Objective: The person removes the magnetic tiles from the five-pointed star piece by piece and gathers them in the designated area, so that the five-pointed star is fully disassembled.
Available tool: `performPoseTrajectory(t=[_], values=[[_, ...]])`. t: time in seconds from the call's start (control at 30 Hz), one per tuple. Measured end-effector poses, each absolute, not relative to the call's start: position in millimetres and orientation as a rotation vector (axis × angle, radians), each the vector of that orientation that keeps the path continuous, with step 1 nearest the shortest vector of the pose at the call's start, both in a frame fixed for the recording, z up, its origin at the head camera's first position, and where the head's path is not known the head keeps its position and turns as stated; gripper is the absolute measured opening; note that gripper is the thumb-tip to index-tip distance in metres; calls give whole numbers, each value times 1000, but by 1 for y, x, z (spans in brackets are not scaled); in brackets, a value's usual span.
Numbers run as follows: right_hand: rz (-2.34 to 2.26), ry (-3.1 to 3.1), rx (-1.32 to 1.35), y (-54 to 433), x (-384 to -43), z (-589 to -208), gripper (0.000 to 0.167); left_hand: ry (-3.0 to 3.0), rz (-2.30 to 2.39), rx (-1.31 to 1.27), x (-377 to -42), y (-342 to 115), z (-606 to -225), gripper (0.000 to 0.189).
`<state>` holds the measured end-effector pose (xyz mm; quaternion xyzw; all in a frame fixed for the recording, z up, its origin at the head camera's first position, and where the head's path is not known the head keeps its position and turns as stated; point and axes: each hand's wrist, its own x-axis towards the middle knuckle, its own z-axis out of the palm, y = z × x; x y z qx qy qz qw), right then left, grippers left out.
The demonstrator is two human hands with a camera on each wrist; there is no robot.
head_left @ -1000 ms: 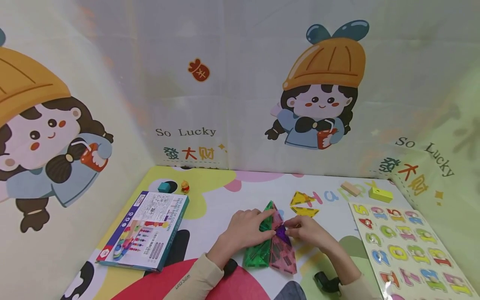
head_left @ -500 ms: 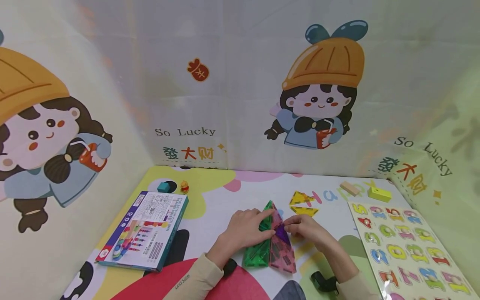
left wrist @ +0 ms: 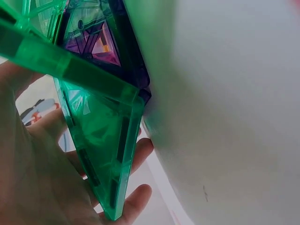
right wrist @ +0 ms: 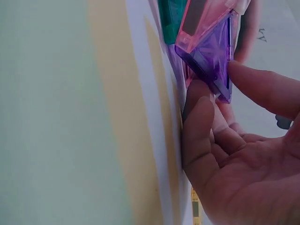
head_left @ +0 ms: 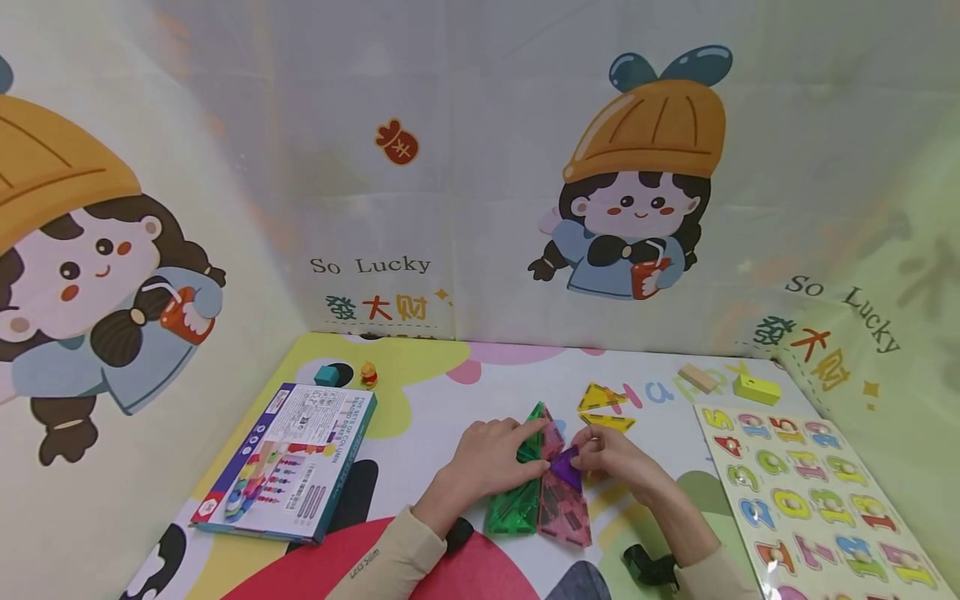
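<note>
A purple tile [head_left: 566, 468] is pinched by the right hand [head_left: 611, 460] at the middle of the table [head_left: 435, 400], against the pink tile [head_left: 562, 504]. The green tile [head_left: 517, 500] is pressed by the left hand's [head_left: 491, 458] spread fingers. Fitting appears underway; edge alignment seems needed next.

The green tile [head_left: 517, 504], the pink tile [head_left: 564, 510] and the purple tile [head_left: 566, 467] are translucent plastic, glossy and smooth, with moulded ribs showing through. The two yellow triangles [head_left: 603, 408] look like the same clear plastic. The tabletop [head_left: 435, 417] wears a smooth, matt printed sheet. The box [head_left: 288, 458] is printed cardboard with a slight sheen. The number board [head_left: 817, 492] shines under clear film. The block [head_left: 699, 377] near the far edge is bare, matt wood.
</note>
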<state>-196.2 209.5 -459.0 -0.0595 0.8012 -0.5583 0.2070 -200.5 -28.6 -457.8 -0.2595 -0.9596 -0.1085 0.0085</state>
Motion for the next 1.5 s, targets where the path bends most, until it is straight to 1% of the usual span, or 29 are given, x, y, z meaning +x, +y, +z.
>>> performPoseTrajectory(t=[0.13, 0.47, 0.57, 0.63, 0.8, 0.9, 1.03, 1.23, 1.4, 1.5], values=[[-1544, 2208, -204, 211, -196, -459, 35, -2998, -337, -815, -200, -29, -457, 62], [-1661, 2027, -218, 223, -196, -463, 13, -2990, -340, -817, -201, -29, -458, 63], [-1700, 1963, -185, 229, -195, -463, 10, -2995, -341, -818, -201, -29, -458, 63], [-1708, 1959, -167, 235, -195, -461, 12, -2999, -341, -822, -201, -29, -459, 63], [-1701, 2078, -137, 246, -193, -456, 24, -2996, -349, -832, -201, -29, -459, 62], [-1676, 2157, -101, 248, -191, -454, 28, -2989, -350, -835, -201, -30, -459, 62], [-1572, 2316, -45, 244, -186, -454, 28, -2988, -357, -829, -201, -31, -459, 62], [-1179, 2691, 51, 233, -181, -454, 22, -3000, -365, -816, -201, -32, -460, 62], [-895, 2834, 39, 233, -181, -448, 26, -3007, -369, -816, -201, -32, -459, 62], [-850, 2890, 26, 233, -180, -441, 26, -3006, -372, -822, -200, -31, -458, 62]])
